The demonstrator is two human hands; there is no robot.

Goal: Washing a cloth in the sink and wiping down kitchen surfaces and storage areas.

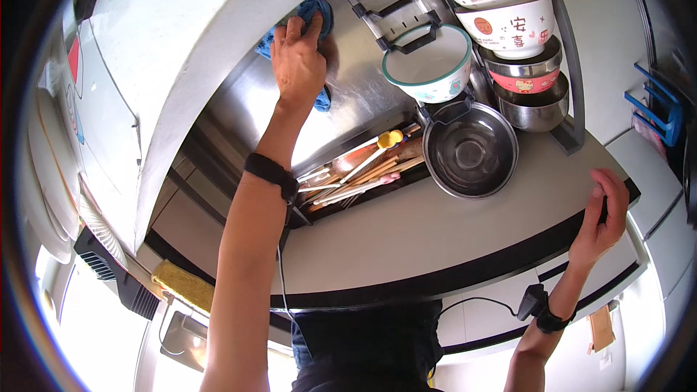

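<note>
My left hand (299, 60) presses a blue cloth (316, 8) onto a shiny stainless steel surface (348, 92), its fingers bunched over the fabric; part of the cloth also shows beside the wrist. Below that surface lies a narrow tray of chopsticks and small utensils (375, 169), one with a yellow end. My right hand (601, 218) is at the counter's right edge, fingers slightly bent and apart, holding nothing. Between the hands, a teal-rimmed bowl (430, 68) and a dark metal bowl (469, 152) lean in a metal rack.
White printed bowls (506, 24) and metal bowls (536, 103) are stacked in the rack at the upper right. A thick white ledge (218, 27) curves along the left. A yellow cloth (185, 283) hangs lower left. Blue hooks (661, 109) are at far right. Cables trail near both forearms.
</note>
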